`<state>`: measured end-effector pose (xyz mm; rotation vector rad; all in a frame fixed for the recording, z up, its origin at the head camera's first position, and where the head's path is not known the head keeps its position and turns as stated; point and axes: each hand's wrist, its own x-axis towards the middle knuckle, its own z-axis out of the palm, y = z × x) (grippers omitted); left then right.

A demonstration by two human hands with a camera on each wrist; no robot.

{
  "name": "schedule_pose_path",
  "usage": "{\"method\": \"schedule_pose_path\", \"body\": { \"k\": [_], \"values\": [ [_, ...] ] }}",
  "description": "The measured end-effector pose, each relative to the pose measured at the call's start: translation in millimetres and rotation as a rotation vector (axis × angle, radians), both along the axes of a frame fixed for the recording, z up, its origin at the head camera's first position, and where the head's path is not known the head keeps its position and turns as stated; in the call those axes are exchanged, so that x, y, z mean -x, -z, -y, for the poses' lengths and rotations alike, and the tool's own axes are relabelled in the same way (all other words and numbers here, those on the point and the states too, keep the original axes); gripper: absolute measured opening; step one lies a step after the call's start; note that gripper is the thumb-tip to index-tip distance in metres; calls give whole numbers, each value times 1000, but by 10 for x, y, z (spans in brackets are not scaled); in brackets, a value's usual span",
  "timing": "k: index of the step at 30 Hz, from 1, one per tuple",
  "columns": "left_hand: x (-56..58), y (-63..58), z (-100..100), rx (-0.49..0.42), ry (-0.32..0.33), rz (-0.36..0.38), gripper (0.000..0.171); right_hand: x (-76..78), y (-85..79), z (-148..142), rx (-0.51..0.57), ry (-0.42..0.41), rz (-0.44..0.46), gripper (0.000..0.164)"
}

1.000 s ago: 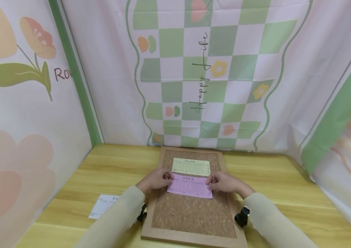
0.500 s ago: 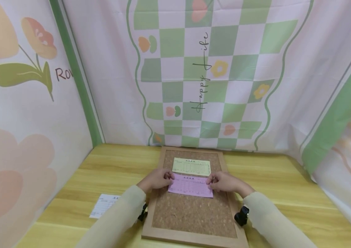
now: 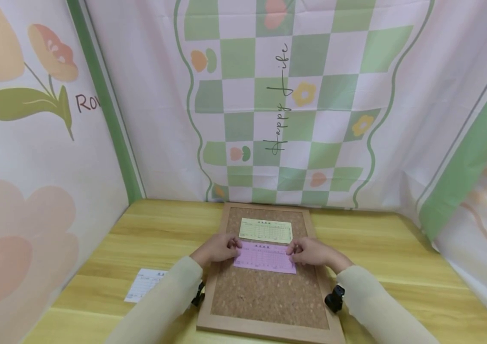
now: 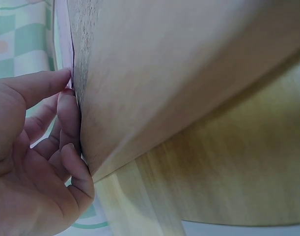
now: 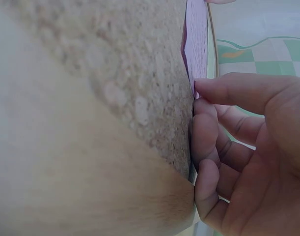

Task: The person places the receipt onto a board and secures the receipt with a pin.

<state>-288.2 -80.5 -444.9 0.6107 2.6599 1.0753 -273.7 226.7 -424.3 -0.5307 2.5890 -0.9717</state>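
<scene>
A pink printed form slip (image 3: 265, 258) lies over the cork board (image 3: 269, 298), just below a yellow slip (image 3: 266, 230) of the same kind. My left hand (image 3: 221, 248) pinches the pink slip's left edge between thumb and index finger. At the opposite edge my right hand (image 3: 311, 252) pinches it the same way. The left wrist view has the left thumb (image 4: 49, 83) against the paper, with the other fingers curled close over the cork. In the right wrist view, the pink slip (image 5: 196, 44) bows slightly up from the cork beside the right thumb (image 5: 238, 91).
A white slip (image 3: 144, 285) lies on the wooden table (image 3: 157, 229) left of the board, partly covered by my left sleeve. The board's raised wooden frame (image 3: 269, 333) runs around the cork. A patterned curtain (image 3: 243, 95) hangs behind the table.
The pink slip's lower edge has moved up very slightly, and the paper appears a little flatter. Both hands keep their pinch in nearly the same place.
</scene>
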Motion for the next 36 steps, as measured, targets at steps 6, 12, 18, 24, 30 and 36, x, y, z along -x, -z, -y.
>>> {"method": "schedule_pose_path", "body": {
  "k": [6, 12, 18, 24, 30, 36],
  "values": [
    [-10, -43, 53, -41, 56, 40, 18, -10, 5, 0, 0, 3, 2, 3],
    [10, -121, 136, -9, 165, 31, 34, 4, 17, -5, 9, -8, 1, 4],
    [43, -116, 174, 21, 229, 7, 51, -1, 22, 0, 7, 3, 2, 4],
    [46, -103, 161, 24, 246, 9, 57, -18, 8, -4, 11, 13, 5, 5],
    [51, -93, 177, 42, 232, 29, 62, -7, -1, -7, 15, -1, 11, 5],
    [53, -78, 191, 42, 228, 34, 62, 6, 5, -9, 9, -23, 4, 6]
  ]
}}
